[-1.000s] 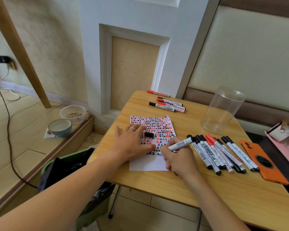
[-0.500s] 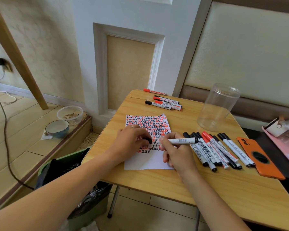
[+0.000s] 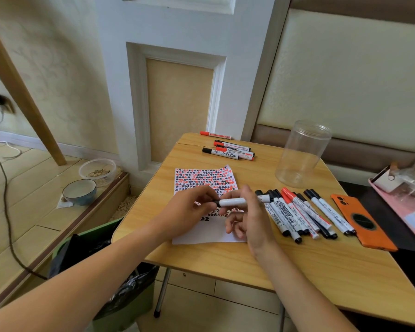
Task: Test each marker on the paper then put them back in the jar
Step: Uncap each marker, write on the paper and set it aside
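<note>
Meanwhile both hands point(image 3: 189, 212) point(image 3: 249, 216) pinch one marker point(image 3: 233, 202) over paper point(image 3: 201, 233), beside loose markers point(image 3: 297, 212).

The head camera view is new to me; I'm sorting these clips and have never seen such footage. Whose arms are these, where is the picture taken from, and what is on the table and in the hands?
There is no machine here. A person wears a wide-angle camera on the head, looking forward and down, so the two bare arms are their own.

On the wooden table lies a sheet of paper covered with red and black test marks. To its right lie a bunch of capped markers and an orange phone; behind them stands a clear jar with nothing in it. A few more markers lie at the far edge.

The right hand holds a white marker above the paper. The left hand pinches its dark end, seemingly the cap.
</note>
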